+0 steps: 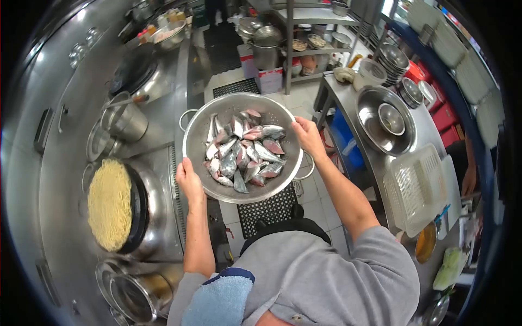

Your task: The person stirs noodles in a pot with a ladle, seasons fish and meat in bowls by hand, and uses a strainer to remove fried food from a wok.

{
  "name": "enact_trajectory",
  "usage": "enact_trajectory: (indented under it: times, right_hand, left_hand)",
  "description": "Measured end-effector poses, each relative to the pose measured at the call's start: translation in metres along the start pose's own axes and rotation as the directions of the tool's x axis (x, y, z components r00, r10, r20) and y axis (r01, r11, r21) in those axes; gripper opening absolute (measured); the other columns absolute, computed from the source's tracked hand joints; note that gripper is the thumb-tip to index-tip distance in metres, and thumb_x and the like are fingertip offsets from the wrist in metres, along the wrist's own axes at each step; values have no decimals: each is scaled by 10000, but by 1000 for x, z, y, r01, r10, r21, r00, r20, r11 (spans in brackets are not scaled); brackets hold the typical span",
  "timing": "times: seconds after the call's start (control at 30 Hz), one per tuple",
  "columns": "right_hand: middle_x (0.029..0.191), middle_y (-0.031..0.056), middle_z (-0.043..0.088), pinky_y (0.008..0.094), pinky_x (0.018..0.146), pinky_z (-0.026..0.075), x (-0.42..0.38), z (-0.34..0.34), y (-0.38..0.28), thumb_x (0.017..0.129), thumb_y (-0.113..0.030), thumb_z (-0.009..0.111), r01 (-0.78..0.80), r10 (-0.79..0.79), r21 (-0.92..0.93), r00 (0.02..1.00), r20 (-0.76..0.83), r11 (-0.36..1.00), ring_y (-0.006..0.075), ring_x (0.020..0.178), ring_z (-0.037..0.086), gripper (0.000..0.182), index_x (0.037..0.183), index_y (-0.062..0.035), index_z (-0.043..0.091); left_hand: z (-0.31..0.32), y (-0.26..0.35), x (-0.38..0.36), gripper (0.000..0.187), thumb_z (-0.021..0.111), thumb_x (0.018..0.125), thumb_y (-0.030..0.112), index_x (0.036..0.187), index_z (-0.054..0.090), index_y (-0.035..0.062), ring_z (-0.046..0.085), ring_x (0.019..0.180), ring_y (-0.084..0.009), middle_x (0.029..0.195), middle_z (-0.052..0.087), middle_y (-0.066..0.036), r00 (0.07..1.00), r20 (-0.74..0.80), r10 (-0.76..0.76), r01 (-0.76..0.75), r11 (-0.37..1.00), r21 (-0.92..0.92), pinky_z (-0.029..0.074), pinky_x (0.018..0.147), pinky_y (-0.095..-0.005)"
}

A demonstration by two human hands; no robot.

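A large steel colander (242,102) with two loop handles is held up in front of my body, above the floor. Many pieces of cut fish (247,149) with grey skin and pinkish flesh lie in it. My left hand (190,182) grips its rim at the lower left, fingers hidden beneath. On the right side my right hand (308,135) is closed on the rim, just above the right loop handle. The colander looks roughly level.
At left, the steel stove counter carries a wok of noodles (110,205) and metal pots (125,121). The right counter bears a large steel bowl (386,119) and a plastic basket (416,187). A black mat (272,213) lies below; another person's hand (468,180) shows far right.
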State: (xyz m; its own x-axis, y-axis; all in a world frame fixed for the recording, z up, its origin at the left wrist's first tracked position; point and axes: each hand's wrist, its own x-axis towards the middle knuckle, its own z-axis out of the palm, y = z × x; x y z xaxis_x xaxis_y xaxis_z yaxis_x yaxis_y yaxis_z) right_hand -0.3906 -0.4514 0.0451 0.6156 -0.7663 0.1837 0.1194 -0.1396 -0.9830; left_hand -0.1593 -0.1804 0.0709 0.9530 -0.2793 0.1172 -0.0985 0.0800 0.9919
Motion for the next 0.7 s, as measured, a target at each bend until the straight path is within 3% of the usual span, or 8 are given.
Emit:
enact_trajectory:
  times: [0.13,0.2,0.33,0.37,0.43,0.5,0.6,0.7]
  right_hand:
    - [873,67,664,258,712,461,-14,-29,-8,928,-135,499,48,-48,-2,982,-185,999,105,782,587,269,1062,71,608]
    - [866,63,662,257,713,456,-29,-33,-36,926,-154,509,53,-60,-34,963,-262,998,103,787,586,279,1065,66,608]
    - [849,55,658,258,698,452,-61,-41,-79,920,-184,534,-34,-29,-149,916,-401,988,98,776,573,287,1062,51,618]
    - [845,42,652,255,678,448,-69,-55,-97,920,-191,539,31,-164,-285,873,-459,958,91,759,559,287,1062,44,623]
    - [867,32,652,256,691,455,-77,-117,-95,916,-196,550,-47,-132,-330,857,-499,943,86,772,558,289,1075,32,627]
    - [878,42,656,259,696,460,-93,-147,-112,922,-185,535,-52,-248,-467,793,-556,882,88,790,566,281,1079,30,624]
    - [846,65,667,266,671,472,-106,-223,-113,933,-179,523,-213,-152,-452,750,-644,866,97,748,586,283,1084,41,615]
    - [816,72,666,263,650,471,-128,-306,-94,943,-180,514,-292,-188,-502,685,-704,814,91,717,581,282,1085,43,613]
  left_hand:
    - [49,37,-1,306,493,978,250,743,511,54,367,649,-44,691,439,55,990,114,87,-92,995,40,327,571,-236]
    - [56,42,9,286,496,977,246,768,517,52,394,657,-39,705,458,47,976,218,20,-6,998,-66,350,581,-233]
    - [63,41,44,174,539,950,186,846,545,47,503,672,-66,767,551,6,823,568,4,173,951,-256,434,613,-241]
    - [84,45,36,165,552,944,175,845,543,43,471,663,-53,749,527,19,794,607,1,192,948,-253,410,596,-231]
    - [138,52,18,106,597,911,118,872,556,29,472,670,-42,763,546,14,714,700,3,246,935,-255,406,598,-214]
    - [193,36,7,84,624,880,78,899,566,20,492,686,-49,802,575,2,624,781,16,280,929,-242,413,601,-210]
    - [289,5,-21,113,630,828,66,798,521,58,367,613,-42,722,469,44,507,860,51,212,960,-181,294,518,-206]
    - [362,-24,-78,85,593,814,70,852,532,24,425,636,-60,742,513,16,427,900,86,166,971,-171,368,560,-226]
